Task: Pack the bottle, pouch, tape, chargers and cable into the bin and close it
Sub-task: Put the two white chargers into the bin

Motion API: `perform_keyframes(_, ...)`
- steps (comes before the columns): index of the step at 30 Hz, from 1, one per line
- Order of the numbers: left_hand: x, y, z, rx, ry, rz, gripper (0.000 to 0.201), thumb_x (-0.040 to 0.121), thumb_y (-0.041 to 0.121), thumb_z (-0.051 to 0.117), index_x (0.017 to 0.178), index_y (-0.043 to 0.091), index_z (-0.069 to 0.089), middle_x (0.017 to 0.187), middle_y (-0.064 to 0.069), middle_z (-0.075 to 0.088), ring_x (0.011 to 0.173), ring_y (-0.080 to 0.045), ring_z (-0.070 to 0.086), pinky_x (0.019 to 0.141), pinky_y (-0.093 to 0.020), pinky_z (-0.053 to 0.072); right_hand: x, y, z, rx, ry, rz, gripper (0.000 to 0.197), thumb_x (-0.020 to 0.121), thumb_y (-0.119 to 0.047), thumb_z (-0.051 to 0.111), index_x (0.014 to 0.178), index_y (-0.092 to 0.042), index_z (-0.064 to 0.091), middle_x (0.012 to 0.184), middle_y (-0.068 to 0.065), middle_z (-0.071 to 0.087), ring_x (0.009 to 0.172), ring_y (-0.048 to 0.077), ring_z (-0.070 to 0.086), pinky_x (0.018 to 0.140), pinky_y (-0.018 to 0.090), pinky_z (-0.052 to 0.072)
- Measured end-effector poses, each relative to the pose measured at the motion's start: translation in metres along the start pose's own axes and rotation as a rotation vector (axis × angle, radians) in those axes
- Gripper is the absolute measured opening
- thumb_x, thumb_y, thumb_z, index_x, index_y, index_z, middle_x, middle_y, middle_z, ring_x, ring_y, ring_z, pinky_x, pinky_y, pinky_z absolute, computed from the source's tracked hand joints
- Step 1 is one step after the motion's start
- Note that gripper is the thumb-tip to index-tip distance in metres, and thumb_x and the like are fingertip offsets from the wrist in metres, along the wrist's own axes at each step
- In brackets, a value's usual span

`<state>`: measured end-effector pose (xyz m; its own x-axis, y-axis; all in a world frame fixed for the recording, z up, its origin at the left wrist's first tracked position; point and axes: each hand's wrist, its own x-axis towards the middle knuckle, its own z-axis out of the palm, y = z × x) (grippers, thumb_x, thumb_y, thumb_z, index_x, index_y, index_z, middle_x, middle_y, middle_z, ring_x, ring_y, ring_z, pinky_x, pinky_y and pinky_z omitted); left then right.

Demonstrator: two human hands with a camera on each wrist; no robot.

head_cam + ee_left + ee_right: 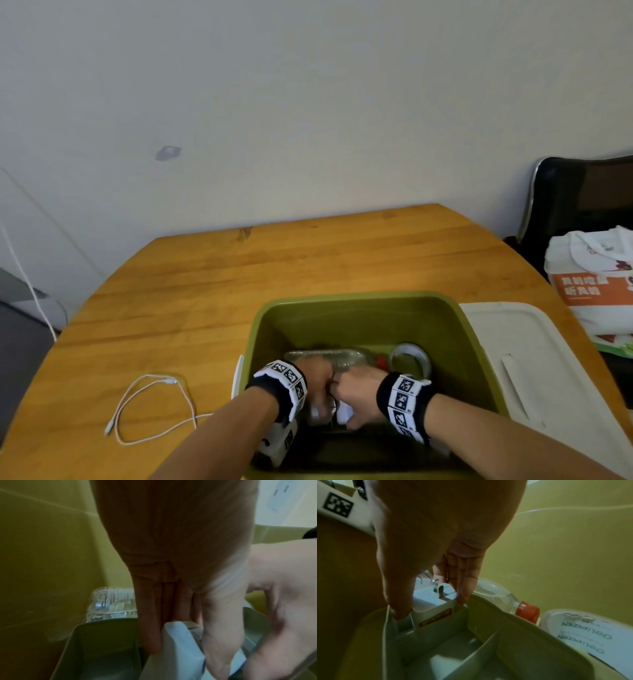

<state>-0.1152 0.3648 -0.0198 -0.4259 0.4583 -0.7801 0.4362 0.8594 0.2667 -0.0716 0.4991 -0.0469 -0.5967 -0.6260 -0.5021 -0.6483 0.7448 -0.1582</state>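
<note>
- Head view: both hands are down inside the olive-green bin (455,329) on the wooden table (274,260). The left hand (317,378) and right hand (358,392) meet knuckle to knuckle over a white charger (343,413), of which only a small corner shows. The clear bottle (329,358) lies on its side along the far wall of the bin, half covered by the hands; the roll of tape (411,358) stands just beside its cap end. The bin's near part is dark and hard to read. The white cable (150,407) lies looped on the table left of the bin, outside it. The pale lid (548,370) lies flat to the right, touching the bin's rim. A printed bag (596,291) sits on a black chair (582,195), cut off at the right edge; a plain wall stands behind
- Left wrist view: blurred. The left hand's fingers (150,628) point straight down against a white charger (178,642), thumb pressed on its other side, pinching it. The bottle (111,604) shows behind. The charger's lower part is hidden by a grey-green pouch (102,649)
- Right wrist view: the right hand's thumb and fingers (464,585) grip a white charger (435,601), prongs up, at the open mouth of the pouch (496,635). The bottle's orange cap (528,612) and the tape (587,632) lie beyond, against the bin wall
</note>
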Motion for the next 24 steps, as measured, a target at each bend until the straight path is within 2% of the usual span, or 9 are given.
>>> perform_keyframes(3, 0.006, 0.004, 0.0, 0.081, 0.034, 0.015, 0.027, 0.067, 0.021, 0.083, 0.085, 0.004, 0.074, 0.091, -0.015, 0.075, 0.075, -0.023, 0.066, 0.077, -0.037, 0.06, -0.003, 0.0, 0.002, -0.03, 0.016, -0.018, 0.046, 0.086, -0.034, 0.074, 0.116, -0.001, 0.062, 0.11, 0.018, 0.065, 0.089, 0.036, 0.064, 0.063, 0.036, 0.039)
perform_keyframes(6, 0.009, 0.004, 0.001, 0.181, 0.058, -0.014, 0.02, 0.066, 0.026, 0.078, 0.063, 0.015, 0.061, 0.076, -0.012, 0.069, 0.068, -0.027, 0.064, 0.073, -0.042, 0.062, -0.003, -0.002, 0.006, -0.038, 0.026, -0.02, 0.045, 0.087, -0.035, 0.072, 0.115, 0.0, 0.063, 0.108, 0.018, 0.065, 0.086, 0.036, 0.065, 0.061, 0.035, 0.039)
perform_keyframes(8, 0.008, 0.005, 0.001, 0.198, 0.014, -0.074, 0.025, 0.069, 0.029, 0.076, 0.06, 0.017, 0.057, 0.073, -0.01, 0.066, 0.067, -0.027, 0.063, 0.072, -0.039, 0.061, -0.002, -0.003, 0.007, -0.034, 0.028, -0.019, 0.046, 0.087, -0.037, 0.072, 0.114, -0.001, 0.063, 0.105, 0.018, 0.066, 0.083, 0.036, 0.065, 0.059, 0.035, 0.04)
perform_keyframes(11, 0.006, 0.0, 0.001, 0.08, -0.01, -0.169, 0.025, 0.077, 0.031, 0.072, 0.069, 0.013, 0.057, 0.072, -0.006, 0.061, 0.074, -0.025, 0.059, 0.072, -0.035, 0.055, -0.001, -0.003, 0.005, -0.018, 0.034, -0.008, 0.049, 0.088, -0.039, 0.072, 0.116, -0.002, 0.06, 0.105, 0.017, 0.066, 0.085, 0.035, 0.065, 0.061, 0.036, 0.045)
perform_keyframes(13, 0.007, -0.006, 0.001, -0.02, -0.012, -0.216, 0.029, 0.08, 0.03, 0.071, 0.064, 0.015, 0.052, 0.065, -0.002, 0.056, 0.069, -0.023, 0.057, 0.063, -0.03, 0.049, -0.001, -0.002, 0.004, 0.004, 0.034, -0.001, 0.049, 0.087, -0.04, 0.073, 0.116, -0.003, 0.058, 0.103, 0.016, 0.066, 0.085, 0.035, 0.064, 0.064, 0.039, 0.049)
perform_keyframes(16, 0.009, -0.015, 0.003, -0.128, 0.005, -0.235, 0.031, 0.084, 0.033, 0.07, 0.065, 0.018, 0.05, 0.077, -0.004, 0.061, 0.068, -0.02, 0.056, 0.055, -0.027, 0.042, -0.003, -0.002, 0.001, 0.021, 0.04, 0.001, 0.048, 0.089, -0.041, 0.071, 0.115, -0.003, 0.059, 0.099, 0.017, 0.067, 0.085, 0.034, 0.064, 0.066, 0.041, 0.052)
perform_keyframes(18, 0.013, -0.017, 0.005, -0.13, 0.023, -0.211, 0.029, 0.087, 0.034, 0.068, 0.075, 0.011, 0.056, 0.085, -0.01, 0.063, 0.072, -0.022, 0.056, 0.056, -0.027, 0.041, -0.003, -0.002, 0.001, 0.041, 0.035, 0.006, 0.047, 0.09, -0.041, 0.07, 0.115, -0.003, 0.06, 0.098, 0.017, 0.067, 0.084, 0.034, 0.064, 0.064, 0.039, 0.05)
perform_keyframes(21, 0.012, -0.015, 0.006, -0.119, 0.053, -0.188, 0.04, 0.086, 0.029, 0.07, 0.113, 0.0, 0.065, 0.114, -0.018, 0.069, 0.093, -0.027, 0.064, 0.071, -0.03, 0.045, -0.003, -0.004, 0.001, 0.043, 0.038, -0.002, 0.044, 0.091, -0.041, 0.069, 0.112, -0.003, 0.062, 0.094, 0.016, 0.068, 0.079, 0.032, 0.063, 0.061, 0.037, 0.048)
perform_keyframes(24, 0.006, -0.017, 0.002, -0.113, 0.085, -0.164, 0.042, 0.082, 0.03, 0.073, 0.115, 0.005, 0.068, 0.107, -0.013, 0.071, 0.087, -0.023, 0.062, 0.075, -0.031, 0.048, -0.002, -0.005, -0.003, 0.034, 0.058, -0.004, 0.044, 0.09, -0.042, 0.068, 0.112, -0.004, 0.061, 0.095, 0.016, 0.067, 0.076, 0.031, 0.059, 0.061, 0.036, 0.045)
